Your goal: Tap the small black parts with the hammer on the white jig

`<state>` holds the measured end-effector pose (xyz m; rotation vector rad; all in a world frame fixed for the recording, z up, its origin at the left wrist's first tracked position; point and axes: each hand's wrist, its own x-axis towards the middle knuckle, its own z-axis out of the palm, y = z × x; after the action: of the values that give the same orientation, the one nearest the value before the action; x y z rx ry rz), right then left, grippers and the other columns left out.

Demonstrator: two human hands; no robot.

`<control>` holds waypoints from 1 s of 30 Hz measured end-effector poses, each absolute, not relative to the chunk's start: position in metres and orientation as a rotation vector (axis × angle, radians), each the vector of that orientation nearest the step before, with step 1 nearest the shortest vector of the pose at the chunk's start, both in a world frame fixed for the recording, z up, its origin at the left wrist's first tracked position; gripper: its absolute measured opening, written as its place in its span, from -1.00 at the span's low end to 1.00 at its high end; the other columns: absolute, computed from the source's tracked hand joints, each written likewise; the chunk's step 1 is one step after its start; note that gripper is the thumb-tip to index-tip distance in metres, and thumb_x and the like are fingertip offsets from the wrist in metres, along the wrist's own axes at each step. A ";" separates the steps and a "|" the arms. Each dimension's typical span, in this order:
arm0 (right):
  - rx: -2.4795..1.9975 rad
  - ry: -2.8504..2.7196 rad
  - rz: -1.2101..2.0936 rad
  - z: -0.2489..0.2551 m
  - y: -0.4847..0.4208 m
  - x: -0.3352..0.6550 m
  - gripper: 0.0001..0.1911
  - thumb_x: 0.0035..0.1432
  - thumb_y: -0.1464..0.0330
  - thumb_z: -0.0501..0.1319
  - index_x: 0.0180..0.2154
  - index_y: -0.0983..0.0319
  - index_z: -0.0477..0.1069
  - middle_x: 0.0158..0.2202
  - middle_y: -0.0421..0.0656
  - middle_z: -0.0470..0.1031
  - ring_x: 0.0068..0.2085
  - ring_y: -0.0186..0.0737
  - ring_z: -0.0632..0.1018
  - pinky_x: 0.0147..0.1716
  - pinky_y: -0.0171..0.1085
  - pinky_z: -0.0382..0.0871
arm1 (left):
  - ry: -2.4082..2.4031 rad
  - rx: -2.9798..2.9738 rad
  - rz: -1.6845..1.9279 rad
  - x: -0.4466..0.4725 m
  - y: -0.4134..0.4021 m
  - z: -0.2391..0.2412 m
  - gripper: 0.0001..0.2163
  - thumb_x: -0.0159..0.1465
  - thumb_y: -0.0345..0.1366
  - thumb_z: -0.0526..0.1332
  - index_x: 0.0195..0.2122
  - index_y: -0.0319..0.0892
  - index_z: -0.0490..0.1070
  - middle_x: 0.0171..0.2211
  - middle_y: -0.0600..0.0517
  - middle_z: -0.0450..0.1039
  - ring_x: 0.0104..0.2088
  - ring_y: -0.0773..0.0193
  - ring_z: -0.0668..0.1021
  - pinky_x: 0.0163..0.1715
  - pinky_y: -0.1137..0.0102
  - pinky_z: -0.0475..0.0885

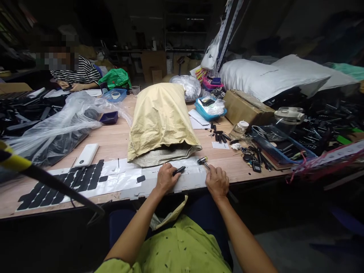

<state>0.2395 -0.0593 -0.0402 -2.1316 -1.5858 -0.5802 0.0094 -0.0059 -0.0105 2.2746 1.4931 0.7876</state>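
Note:
My left hand (165, 177) rests on a white backing sheet (187, 181) at the table's near edge and pinches a small black elongated part (179, 170). My right hand (217, 182) is closed around the handle of a small hammer (203, 162), its metal head lying just left of the hand on the sheet. A large yellow sack (160, 117) lies directly behind both hands. To the left, a white sheet (113, 178) carries rows of black adhesive pads (71, 182).
A white power bank (86, 154) and clear plastic bags (57, 121) lie left. Blue trays (280, 146), a cardboard box (247, 108), a small jar (239, 130) and loose black parts (218, 135) sit right. Another person in a striped shirt (76, 72) works at the far left.

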 end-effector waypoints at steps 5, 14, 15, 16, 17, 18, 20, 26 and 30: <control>-2.107 -1.574 -0.533 -0.039 -0.060 0.238 -0.71 0.21 0.44 0.12 -0.08 0.18 0.52 -0.35 -0.10 0.35 -0.27 -0.14 0.29 -0.33 -0.22 0.05 | 1.461 2.234 0.713 0.020 -0.003 -0.008 -0.91 0.14 -0.28 0.37 -0.31 -0.08 0.61 -0.35 -0.01 0.46 -0.22 0.14 0.48 -0.14 0.25 0.38; -1.956 -1.500 -0.131 -0.027 -0.067 0.247 -0.65 0.22 0.42 0.07 -0.07 0.17 0.55 -0.30 -0.09 0.50 -0.25 -0.15 0.43 -0.26 -0.24 0.26 | 1.392 2.158 0.717 0.020 0.002 -0.011 -0.87 0.14 -0.30 0.37 -0.26 -0.07 0.60 -0.39 0.03 0.46 -0.25 0.16 0.49 -0.15 0.28 0.36; -1.910 -1.469 -0.067 -0.025 -0.070 0.244 -0.65 0.23 0.40 0.06 -0.06 0.17 0.55 -0.27 -0.08 0.53 -0.22 -0.15 0.46 -0.24 -0.24 0.30 | 1.386 2.155 0.713 0.020 0.002 -0.011 -0.87 0.15 -0.30 0.37 -0.25 -0.08 0.60 -0.38 0.02 0.46 -0.24 0.16 0.49 -0.14 0.28 0.35; -1.854 -1.444 -0.007 -0.023 -0.073 0.241 -0.64 0.24 0.39 0.04 -0.05 0.18 0.55 -0.22 -0.07 0.55 -0.19 -0.14 0.49 -0.20 -0.23 0.34 | 1.383 2.151 0.706 0.020 0.002 -0.010 -0.86 0.15 -0.29 0.36 -0.24 -0.09 0.59 -0.36 0.02 0.47 -0.23 0.16 0.49 -0.13 0.27 0.35; -1.794 -1.429 0.048 -0.021 -0.076 0.236 -0.64 0.26 0.37 0.03 -0.05 0.18 0.55 -0.18 -0.06 0.57 -0.16 -0.14 0.52 -0.17 -0.22 0.37 | 1.381 2.147 0.696 0.020 0.002 -0.010 -0.86 0.15 -0.29 0.36 -0.24 -0.09 0.59 -0.34 0.01 0.48 -0.22 0.15 0.50 -0.12 0.27 0.35; -1.736 -1.424 0.097 -0.019 -0.079 0.231 -0.63 0.27 0.36 0.02 -0.06 0.18 0.55 -0.15 -0.05 0.59 -0.13 -0.14 0.54 -0.14 -0.21 0.40 | 1.381 2.142 0.686 0.020 0.002 -0.009 -0.86 0.15 -0.29 0.36 -0.24 -0.10 0.59 -0.33 0.00 0.49 -0.21 0.14 0.50 -0.12 0.26 0.35; -1.643 -1.436 0.178 -0.016 -0.085 0.221 -0.64 0.27 0.33 0.03 -0.07 0.18 0.56 -0.12 -0.05 0.61 -0.09 -0.14 0.56 -0.09 -0.19 0.43 | 1.383 2.128 0.668 0.020 0.003 -0.007 -0.87 0.15 -0.31 0.36 -0.25 -0.10 0.58 -0.31 0.00 0.50 -0.19 0.14 0.50 -0.11 0.26 0.36; -1.581 -1.507 0.305 -0.002 -0.094 0.202 -0.66 0.27 0.33 0.07 -0.09 0.16 0.58 -0.15 -0.06 0.63 -0.10 -0.14 0.60 -0.09 -0.18 0.49 | 1.393 2.079 0.644 0.021 0.003 -0.003 -0.86 0.11 -0.34 0.36 -0.27 -0.06 0.57 -0.29 0.04 0.51 -0.18 0.16 0.50 -0.10 0.28 0.37; -1.587 -1.541 0.264 0.007 -0.096 0.198 -0.65 0.29 0.34 0.05 -0.06 0.15 0.58 -0.16 -0.07 0.63 -0.12 -0.16 0.60 -0.09 -0.19 0.49 | 1.403 2.062 0.622 0.023 0.003 -0.001 -0.86 0.10 -0.35 0.35 -0.28 -0.06 0.58 -0.30 0.04 0.52 -0.18 0.15 0.50 -0.09 0.27 0.36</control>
<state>0.1975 -0.0960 0.0070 -1.5868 -1.5415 0.2638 0.0232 0.0034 -0.0005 2.0624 1.4035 0.6223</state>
